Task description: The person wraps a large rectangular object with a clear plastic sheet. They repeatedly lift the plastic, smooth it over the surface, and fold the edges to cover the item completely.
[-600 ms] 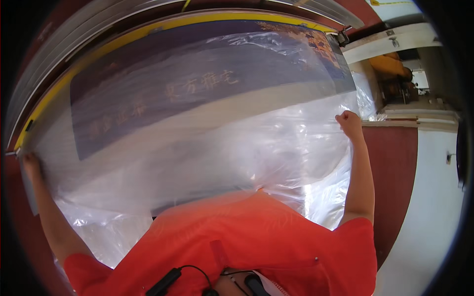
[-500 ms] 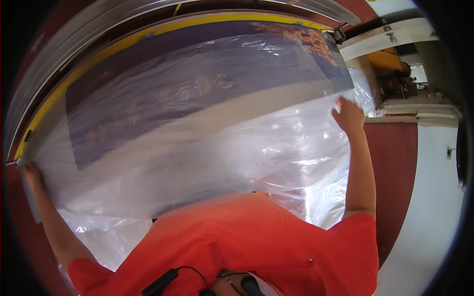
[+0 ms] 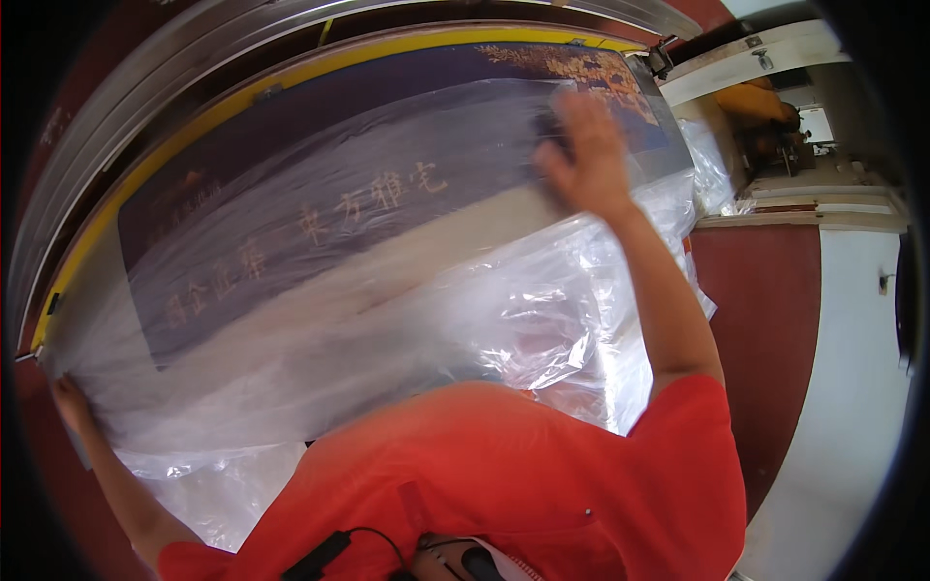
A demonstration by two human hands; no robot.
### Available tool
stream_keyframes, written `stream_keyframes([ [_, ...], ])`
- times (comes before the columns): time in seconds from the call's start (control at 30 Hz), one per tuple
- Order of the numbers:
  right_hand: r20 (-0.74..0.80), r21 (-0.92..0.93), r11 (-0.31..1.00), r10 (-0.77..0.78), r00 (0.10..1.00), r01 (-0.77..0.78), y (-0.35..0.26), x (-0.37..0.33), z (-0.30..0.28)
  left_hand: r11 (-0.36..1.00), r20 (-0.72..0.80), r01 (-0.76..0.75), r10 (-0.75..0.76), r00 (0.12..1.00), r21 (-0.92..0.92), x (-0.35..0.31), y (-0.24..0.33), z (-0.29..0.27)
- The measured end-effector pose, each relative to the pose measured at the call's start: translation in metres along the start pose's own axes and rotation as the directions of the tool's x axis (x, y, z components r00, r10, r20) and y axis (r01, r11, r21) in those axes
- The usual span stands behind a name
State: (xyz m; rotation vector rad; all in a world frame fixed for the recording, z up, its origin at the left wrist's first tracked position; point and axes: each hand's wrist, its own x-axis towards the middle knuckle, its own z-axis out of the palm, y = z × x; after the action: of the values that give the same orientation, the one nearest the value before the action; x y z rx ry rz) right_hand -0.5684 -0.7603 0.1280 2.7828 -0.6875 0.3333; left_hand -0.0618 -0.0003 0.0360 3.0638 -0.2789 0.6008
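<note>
A wide sheet of clear plastic film [image 3: 387, 276] spreads across the work surface in front of me, wrinkled and shiny toward my body. Under its far part shows a dark purple printed panel [image 3: 387, 73] with gold lettering and a gold pattern at the far right corner. My left hand [image 3: 72, 403], small at the far left, is closed at the film's left edge; its fingertips are hard to make out. On the right, my right hand [image 3: 591, 160] has its fingers stretched and lies over the film above the panel, somewhat blurred.
A yellow strip [image 3: 291, 76] edges the far side, with grey metal rails [image 3: 145, 126] beyond it. A metal clamp [image 3: 661, 56] sits at the far right corner. Loose film [image 3: 572, 320] bunches near my red shirt. To the right are a dark red floor [image 3: 756, 320] and a white panel [image 3: 852, 387].
My right hand has moved left and away from me, from the film's right edge onto the film, its fingers opening out. My left hand has shifted slightly nearer me, and the film lies flatter.
</note>
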Motion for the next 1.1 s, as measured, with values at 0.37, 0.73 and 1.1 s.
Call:
stream_keyframes([
  [0.37, 0.004, 0.359, 0.933, -0.046, 0.999, 0.041, 0.004, -0.014, 0.001, 0.995, 0.011, -0.004, 0.003, 1.0, 0.101, -0.004, -0.02, -0.015],
  [0.73, -0.641, -0.073, 0.996, -0.093, 0.762, 0.06, 0.008, 0.029, -0.084, 0.998, 0.026, 0.054, -0.055, 0.998, 0.037, -0.016, -0.012, -0.024],
  [1.1, -0.096, -0.041, 0.998, 0.034, 0.995, -0.038, 0.018, -0.023, -0.026, 0.999, 0.014, 0.038, -0.038, 0.999, 0.022, -0.007, -0.021, -0.01],
])
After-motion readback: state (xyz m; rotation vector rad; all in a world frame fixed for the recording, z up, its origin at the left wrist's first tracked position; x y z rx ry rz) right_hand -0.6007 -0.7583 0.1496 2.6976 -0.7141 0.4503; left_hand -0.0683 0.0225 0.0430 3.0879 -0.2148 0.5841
